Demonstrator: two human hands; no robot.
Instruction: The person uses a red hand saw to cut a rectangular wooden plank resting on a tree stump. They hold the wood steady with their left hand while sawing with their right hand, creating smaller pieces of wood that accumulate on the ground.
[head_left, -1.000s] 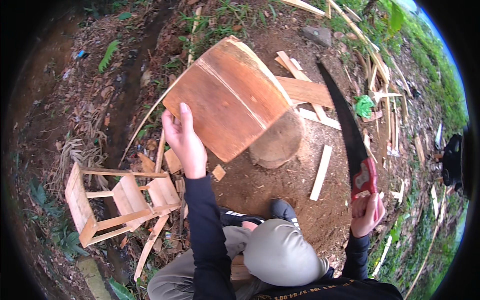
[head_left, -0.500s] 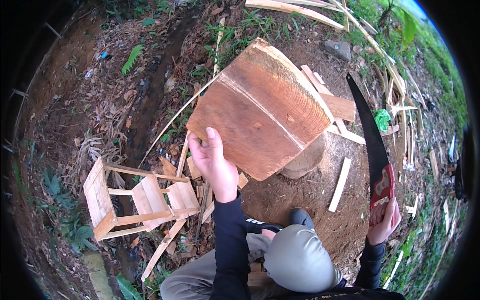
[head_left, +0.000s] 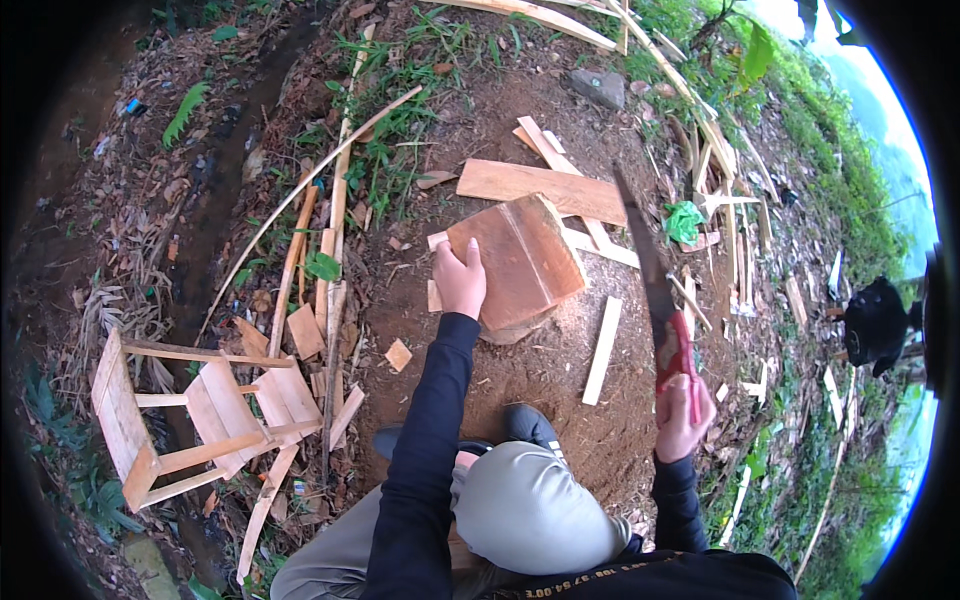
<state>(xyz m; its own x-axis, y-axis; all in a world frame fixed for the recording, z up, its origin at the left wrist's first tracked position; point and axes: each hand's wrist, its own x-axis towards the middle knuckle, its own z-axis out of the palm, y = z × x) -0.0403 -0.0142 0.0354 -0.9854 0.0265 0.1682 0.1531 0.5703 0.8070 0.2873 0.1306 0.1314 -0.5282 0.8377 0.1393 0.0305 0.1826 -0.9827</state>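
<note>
Lowered since the earlier frame: wooden board [head_left: 520,258], now over the stump [head_left: 518,331].
Left hand [head_left: 461,285]: fingers grasp the board's left edge, thumb on top; whether it rests on the stump, cannot tell. Right hand [head_left: 685,418]: fingers wrapped round the red handle of a saw [head_left: 655,272], blade right of the board, apart from it.

Sleeves [head_left: 432,420] are black; trousers [head_left: 530,510] grey; right shoe [head_left: 527,425] white-striped.

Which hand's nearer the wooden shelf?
Left. The left hand is ahead and right of the wooden shelf, on the board's left edge; the right hand is much farther right, holding the saw.
</note>
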